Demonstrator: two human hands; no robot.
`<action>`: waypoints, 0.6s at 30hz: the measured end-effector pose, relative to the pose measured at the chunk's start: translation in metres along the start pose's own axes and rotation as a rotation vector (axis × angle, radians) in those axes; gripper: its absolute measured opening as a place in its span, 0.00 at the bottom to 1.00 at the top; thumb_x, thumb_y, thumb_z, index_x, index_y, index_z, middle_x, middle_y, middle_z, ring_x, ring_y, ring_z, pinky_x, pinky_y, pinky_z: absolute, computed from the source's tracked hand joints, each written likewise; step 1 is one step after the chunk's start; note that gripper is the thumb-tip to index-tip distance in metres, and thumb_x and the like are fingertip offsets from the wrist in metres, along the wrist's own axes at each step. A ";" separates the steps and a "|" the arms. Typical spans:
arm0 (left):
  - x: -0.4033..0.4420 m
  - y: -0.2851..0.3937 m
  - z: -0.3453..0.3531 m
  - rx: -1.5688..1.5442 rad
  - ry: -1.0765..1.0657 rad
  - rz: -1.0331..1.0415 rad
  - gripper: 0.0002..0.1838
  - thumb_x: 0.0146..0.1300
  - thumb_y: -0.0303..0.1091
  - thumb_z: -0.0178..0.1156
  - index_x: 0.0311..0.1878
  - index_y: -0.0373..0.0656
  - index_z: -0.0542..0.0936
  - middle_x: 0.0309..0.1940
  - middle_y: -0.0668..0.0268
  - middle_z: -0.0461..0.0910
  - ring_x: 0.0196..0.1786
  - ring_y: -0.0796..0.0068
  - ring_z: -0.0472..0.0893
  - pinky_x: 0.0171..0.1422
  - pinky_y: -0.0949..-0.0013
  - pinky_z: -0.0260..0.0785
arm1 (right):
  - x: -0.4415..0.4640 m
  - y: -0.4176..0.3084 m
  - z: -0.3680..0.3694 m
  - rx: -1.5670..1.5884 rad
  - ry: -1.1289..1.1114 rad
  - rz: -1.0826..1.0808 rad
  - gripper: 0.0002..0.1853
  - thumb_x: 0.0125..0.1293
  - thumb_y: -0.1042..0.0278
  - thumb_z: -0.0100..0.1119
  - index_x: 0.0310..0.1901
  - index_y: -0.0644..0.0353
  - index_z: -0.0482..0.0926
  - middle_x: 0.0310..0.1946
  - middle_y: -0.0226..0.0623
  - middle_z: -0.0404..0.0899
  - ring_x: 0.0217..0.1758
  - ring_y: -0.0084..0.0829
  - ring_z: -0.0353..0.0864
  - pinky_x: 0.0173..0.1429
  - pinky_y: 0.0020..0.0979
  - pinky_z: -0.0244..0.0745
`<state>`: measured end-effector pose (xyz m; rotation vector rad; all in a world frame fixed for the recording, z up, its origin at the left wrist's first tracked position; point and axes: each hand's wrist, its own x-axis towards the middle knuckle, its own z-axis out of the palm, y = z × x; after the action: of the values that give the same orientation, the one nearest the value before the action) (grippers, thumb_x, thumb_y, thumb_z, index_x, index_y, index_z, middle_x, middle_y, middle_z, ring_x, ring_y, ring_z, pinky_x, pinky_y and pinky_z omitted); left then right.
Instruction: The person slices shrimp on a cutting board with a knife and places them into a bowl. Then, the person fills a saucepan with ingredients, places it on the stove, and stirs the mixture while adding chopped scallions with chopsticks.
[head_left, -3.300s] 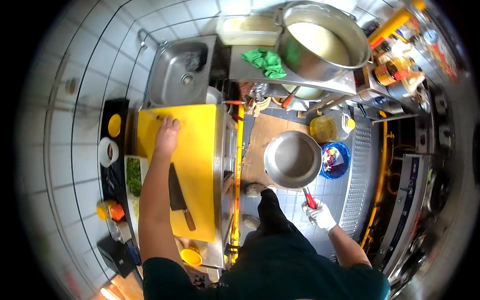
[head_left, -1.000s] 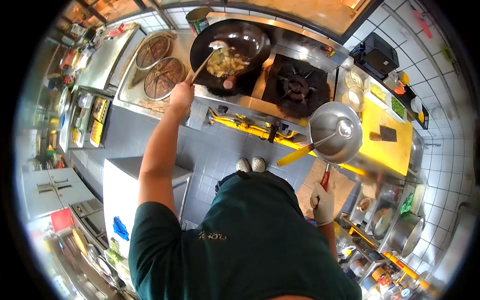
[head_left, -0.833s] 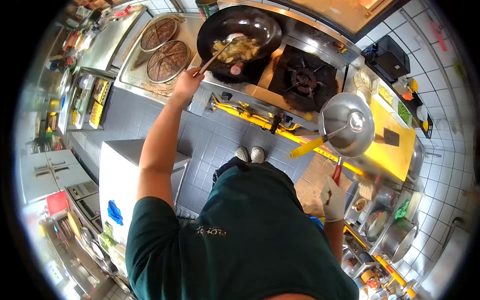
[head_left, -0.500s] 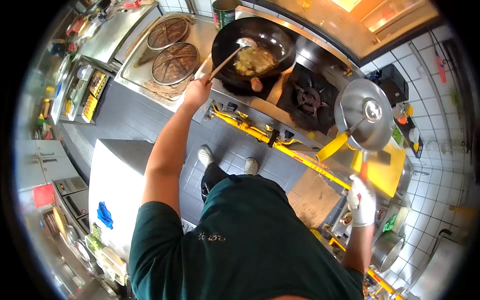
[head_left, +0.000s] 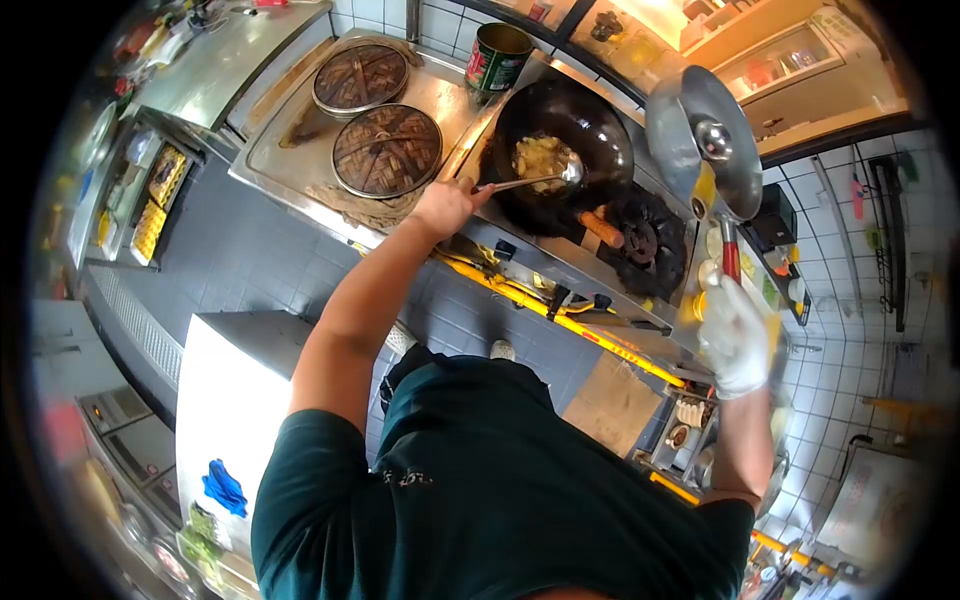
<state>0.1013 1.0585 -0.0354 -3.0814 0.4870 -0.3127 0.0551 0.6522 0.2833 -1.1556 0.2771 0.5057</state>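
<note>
My bare left hand (head_left: 447,210) is closed around the handle of a ladle (head_left: 530,184). The ladle's bowl lies inside a dark wok (head_left: 590,125), at the edge of some yellowish-brown food (head_left: 540,158). A wooden wok handle (head_left: 601,229) points toward me. In a white glove, my right hand (head_left: 735,335) grips the red handle of a silver metal pan (head_left: 737,150), held up off the counter. Inside this pan lies a second ladle (head_left: 713,140) with a yellow handle.
Left of the wok, two round woven lids (head_left: 387,150) rest on the steel worktop (head_left: 290,165). A green can (head_left: 497,58) stands behind the wok. A black burner (head_left: 645,240) is to its right. A yellow pipe (head_left: 520,290) runs along the stove front.
The left hand's ladle has moved from the wok's far left to the right side of the food. My right hand has raised the silver pan and carried it forward. The camera view has shifted.
</note>
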 end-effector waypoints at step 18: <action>0.044 -0.041 0.018 -0.463 -0.207 -0.123 0.26 0.73 0.32 0.52 0.73 0.62 0.76 0.42 0.52 0.88 0.43 0.49 0.90 0.44 0.49 0.83 | 0.017 0.022 0.119 -0.127 0.167 0.044 0.08 0.78 0.65 0.61 0.49 0.60 0.80 0.22 0.21 0.70 0.14 0.17 0.65 0.18 0.20 0.57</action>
<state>0.1585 1.0837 -0.0429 -3.5421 0.4116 0.1444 0.0525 0.7725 0.3043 -1.3204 0.4197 0.4709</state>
